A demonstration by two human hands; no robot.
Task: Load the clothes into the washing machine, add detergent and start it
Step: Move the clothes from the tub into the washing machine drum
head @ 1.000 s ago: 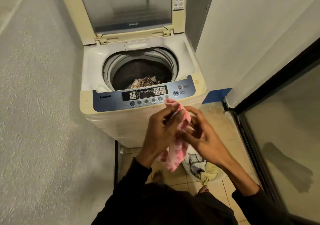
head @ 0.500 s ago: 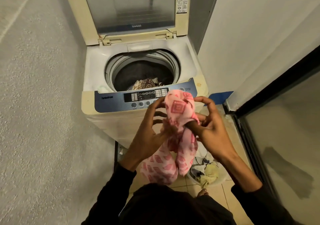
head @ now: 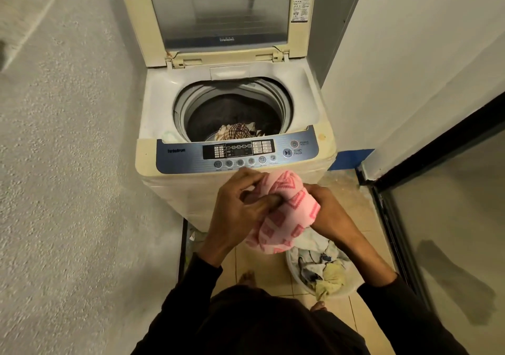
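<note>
Low by the tiled floor, laundry basket [head: 341,290] at right; above it, left hand [head: 235,212] and right hand [head: 328,209] gripping pink patterned cloth [head: 284,212] just before the washing machine [head: 169,97], lid [head: 296,21] upright, drum [head: 232,108] open.

The cloth [head: 284,212] is pale pink with darker pink-red square and triangle motifs. The washing machine [head: 237,100] is cream-white, its control panel [head: 237,155] blue-grey. A brown-and-white checked garment [head: 236,131] lies in the dark drum. The floor tiles [head: 276,281] are beige.
</note>
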